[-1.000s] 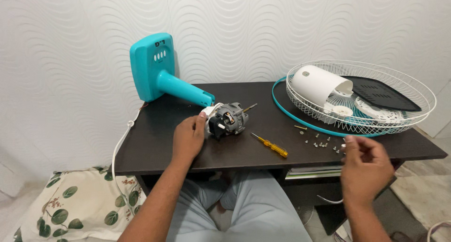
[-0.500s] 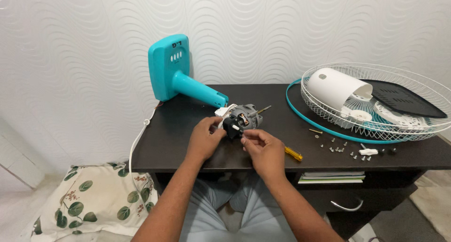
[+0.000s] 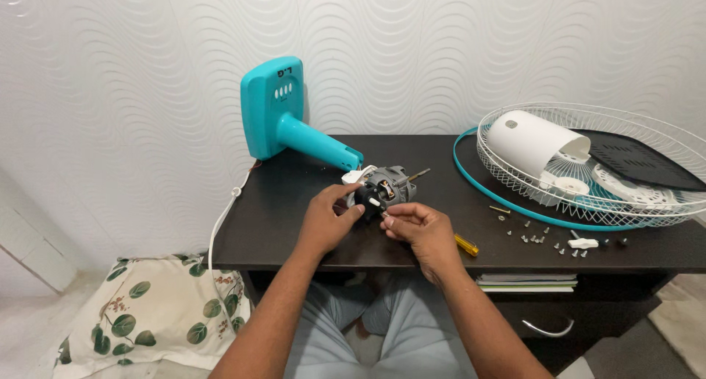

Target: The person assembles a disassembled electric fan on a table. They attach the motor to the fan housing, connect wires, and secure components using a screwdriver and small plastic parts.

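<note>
The motor point(image 3: 387, 186) lies near the middle of the dark table point(image 3: 294, 224), just in front of the teal fan stand point(image 3: 290, 125). Its long axis runs left-near to right-far, with the thin shaft pointing right and away toward the wall.

The left hand point(image 3: 329, 221) grips the motor's near-left end, fingers curled round the black part there. The right hand point(image 3: 418, 230) sits just right of and nearer than the motor, thumb and forefinger pinched at the motor's near face; it seems to hold something small, perhaps a screw, but the view is too coarse to be sure. Both hands touch or nearly touch the motor, and the left one has the firmer hold.

One yellow-handled screwdriver point(image 3: 466, 244) lies half hidden behind the right hand. Further right are about a dozen loose screws point(image 3: 535, 239) and one small white part point(image 3: 582, 243). At the far right, a wire grille point(image 3: 662, 206) holds one white cover point(image 3: 531, 142) and one black panel point(image 3: 638, 160). One leaf-print cushion point(image 3: 151, 316) lies on the floor at left.
</note>
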